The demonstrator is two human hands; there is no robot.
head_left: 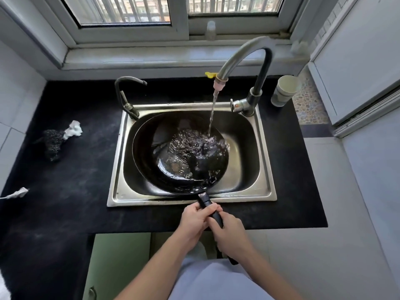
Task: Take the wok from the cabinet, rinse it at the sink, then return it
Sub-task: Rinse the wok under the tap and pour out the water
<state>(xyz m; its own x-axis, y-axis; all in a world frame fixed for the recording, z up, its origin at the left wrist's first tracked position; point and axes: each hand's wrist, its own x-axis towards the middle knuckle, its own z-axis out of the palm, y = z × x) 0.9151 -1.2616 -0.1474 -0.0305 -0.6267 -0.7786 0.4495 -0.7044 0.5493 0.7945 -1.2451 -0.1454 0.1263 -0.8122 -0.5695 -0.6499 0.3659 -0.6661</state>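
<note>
wok (179,152) frame centre, in sink (116,191) under running tap (244,59) | left grip (195,216) and right grip (229,233) both clamped on handle (205,200) | risk: pooled water's weight tips wok, sloshing onto worktop (75,169)

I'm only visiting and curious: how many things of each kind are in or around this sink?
Wok: 1
Taps: 2
Paper scraps: 2
Scouring pad: 1
Cup stack: 1
Bottle: 1
Total: 8
</note>
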